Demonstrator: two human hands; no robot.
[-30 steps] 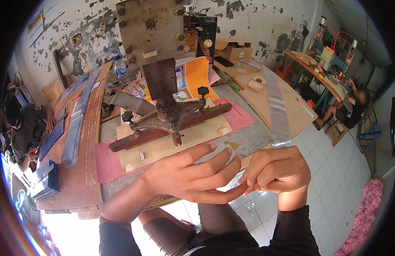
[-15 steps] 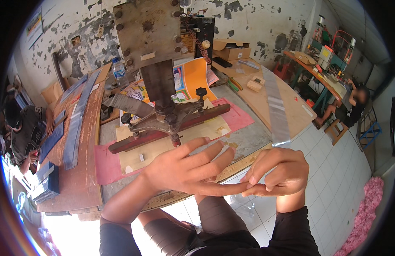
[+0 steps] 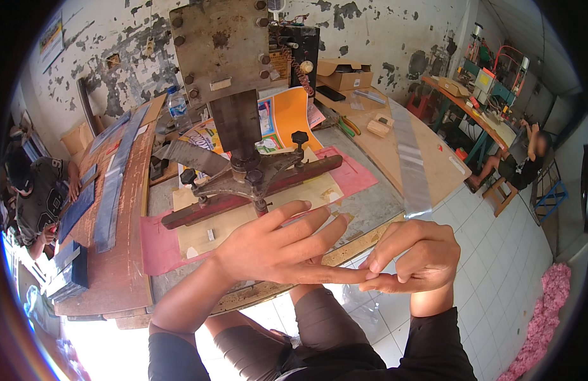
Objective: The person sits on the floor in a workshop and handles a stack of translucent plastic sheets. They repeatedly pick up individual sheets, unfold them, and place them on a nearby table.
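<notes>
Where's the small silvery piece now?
The small silvery piece lies left of centre in the head view, on the yellow sheet, just in front of the red bar, left of the left hand.

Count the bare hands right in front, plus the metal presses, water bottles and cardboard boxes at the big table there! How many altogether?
Left hand and right hand: 2 hands
Metal press: 1
Water bottle: 1
Cardboard box: 1
Total: 5

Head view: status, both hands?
Bare left hand spread, touching curled right hand; no held item discernible. Dark metal press beyond. Small silvery block on cream sheet.
</notes>
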